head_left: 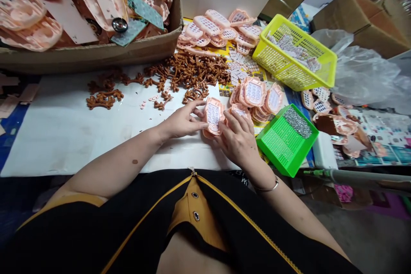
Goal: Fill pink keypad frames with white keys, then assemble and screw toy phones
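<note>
Our left hand (189, 120) pinches the pink shell (213, 115) left of the stacked shells (253, 92); our right hand (239, 139) curls at its right edge, grip unclear. We'd best steady both sides, keeping it level.

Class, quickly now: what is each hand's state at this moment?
Left hand: closed on the pink panel, at its left edge.
Right hand: fingers bent at the pink panel's right edge; whether it grips cannot be told.
</note>
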A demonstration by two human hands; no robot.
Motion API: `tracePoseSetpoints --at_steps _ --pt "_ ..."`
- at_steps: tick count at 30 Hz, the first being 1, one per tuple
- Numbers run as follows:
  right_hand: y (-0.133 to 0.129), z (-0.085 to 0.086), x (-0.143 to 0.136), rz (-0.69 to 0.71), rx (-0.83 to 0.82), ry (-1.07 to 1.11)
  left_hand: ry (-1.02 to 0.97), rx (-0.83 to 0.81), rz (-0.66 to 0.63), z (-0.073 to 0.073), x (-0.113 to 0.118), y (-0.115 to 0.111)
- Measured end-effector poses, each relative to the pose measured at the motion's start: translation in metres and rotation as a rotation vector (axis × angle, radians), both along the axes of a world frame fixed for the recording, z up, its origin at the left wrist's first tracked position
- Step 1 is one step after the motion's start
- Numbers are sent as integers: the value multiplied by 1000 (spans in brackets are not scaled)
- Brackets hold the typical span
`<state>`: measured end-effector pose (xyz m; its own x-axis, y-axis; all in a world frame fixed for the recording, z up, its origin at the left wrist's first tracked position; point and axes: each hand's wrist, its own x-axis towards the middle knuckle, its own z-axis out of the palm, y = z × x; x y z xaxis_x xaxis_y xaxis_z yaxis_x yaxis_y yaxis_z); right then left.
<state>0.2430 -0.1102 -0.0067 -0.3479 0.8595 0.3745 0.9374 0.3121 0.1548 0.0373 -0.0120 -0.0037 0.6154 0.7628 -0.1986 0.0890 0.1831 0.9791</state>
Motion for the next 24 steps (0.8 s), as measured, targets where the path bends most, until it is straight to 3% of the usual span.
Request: tracePoseSetpoints --at_steps 7,10,14,24 --pt "-1 -8 3 39 -60 84 42 249 5 -11 3 -2" --pt "-3 -13 1 -13 -81 166 56 261 10 -13 4 -2" --pt "-6 -16 -3 -114 7 159 98 269 -12 -15 5 -2" --pt "-3 -14 -3 -106 -120 149 51 330 23 -17 7 -3"
